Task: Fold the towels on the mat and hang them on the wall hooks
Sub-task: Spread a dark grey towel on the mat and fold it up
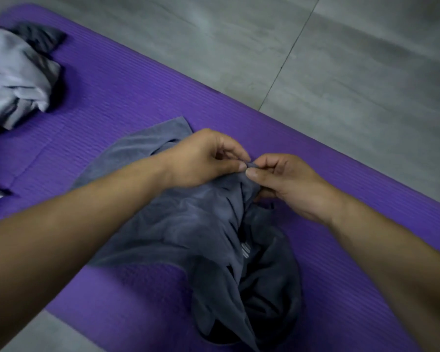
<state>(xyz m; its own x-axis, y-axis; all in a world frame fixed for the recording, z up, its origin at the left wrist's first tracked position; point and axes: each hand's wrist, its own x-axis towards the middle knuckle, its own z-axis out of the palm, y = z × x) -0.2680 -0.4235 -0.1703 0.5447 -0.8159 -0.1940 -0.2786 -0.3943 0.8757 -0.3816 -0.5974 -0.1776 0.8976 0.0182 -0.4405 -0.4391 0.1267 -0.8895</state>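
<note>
Both hands are pinching the same bunched edge of the grey towel (178,224); left hand (201,158) and right hand (287,184) nearly touching; towel's lying crumpled on the mat (127,102); another towel pile (15,77) sitting far left.

Purple mat (127,97) (on grey floor (341,59)) bears towels (178,224)

Both hands' (203,158) (287,184) pinch grip on grey towel (178,219), purple mat (127,97).
</note>
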